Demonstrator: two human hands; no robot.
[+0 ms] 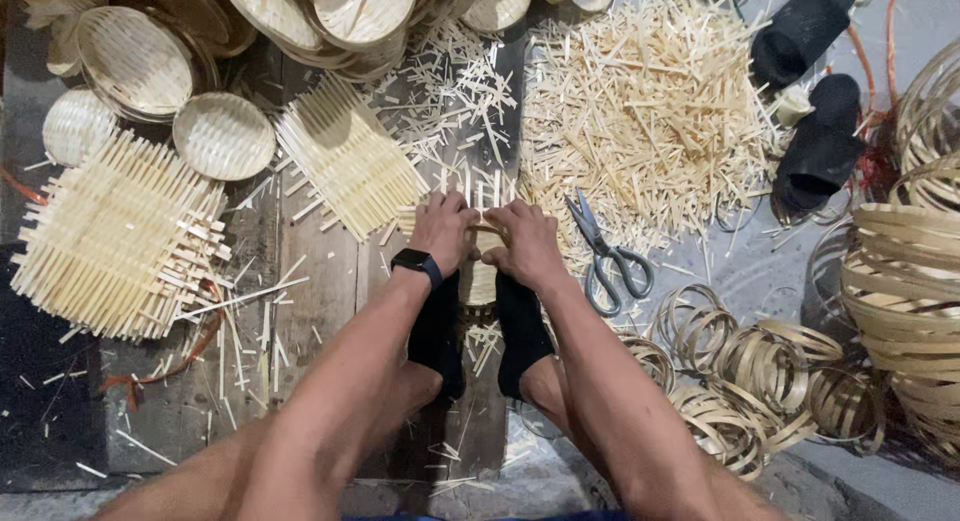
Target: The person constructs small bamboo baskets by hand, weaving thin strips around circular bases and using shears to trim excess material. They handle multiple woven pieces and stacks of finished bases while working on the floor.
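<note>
Both hands, left hand (443,231) and right hand (525,243), together, clamped on a small woven bamboo mat (482,256), pinned underfoot by black socks (478,331) for steadiness, scissors (606,253) just right within reach.

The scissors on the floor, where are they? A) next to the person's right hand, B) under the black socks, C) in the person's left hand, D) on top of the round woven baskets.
A: the scissors lie on the floor just beside the right hand, by the pile of cut bamboo sticks, and neither hand holds them.
</note>
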